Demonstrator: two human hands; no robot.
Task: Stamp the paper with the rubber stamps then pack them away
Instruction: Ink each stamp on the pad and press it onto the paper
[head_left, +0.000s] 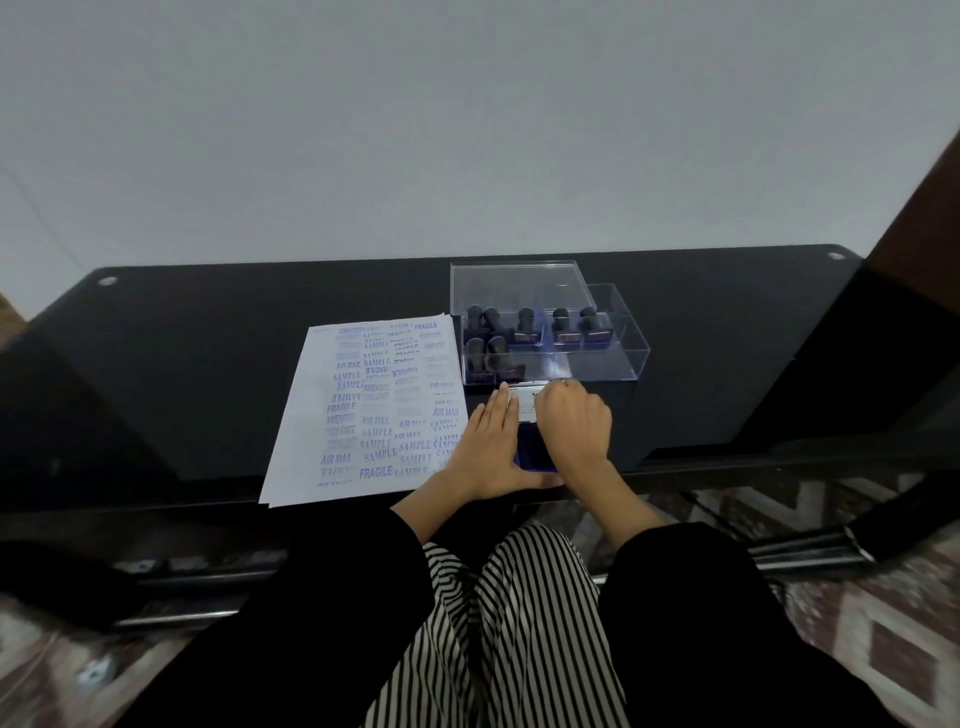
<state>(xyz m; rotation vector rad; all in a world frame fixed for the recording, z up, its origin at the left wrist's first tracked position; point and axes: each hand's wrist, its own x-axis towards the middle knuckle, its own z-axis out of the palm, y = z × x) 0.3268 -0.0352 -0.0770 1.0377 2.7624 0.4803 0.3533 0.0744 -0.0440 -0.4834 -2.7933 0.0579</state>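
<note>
The left hand lies flat, fingers straight, steadying the blue ink pad with white lid beside the stamped white paper sheet. The right hand curls over the pad, and I cannot tell what it grips. Black-handled rubber stamps stand in the clear acrylic box just behind; if the pad slips, it could smear ink onto the paper.

The ink pad is mostly buried under the left hand and right hand. Only a blue sliver and a bit of its white lid peek out, and the lid's print is half covered, so no reading it. The right hand shows its back, so can't tell what its curled fingers grip, if anything. The left hand covers the paper's near right corner. Labels on the stamps are too small to read, and the rug is a blur.
</note>
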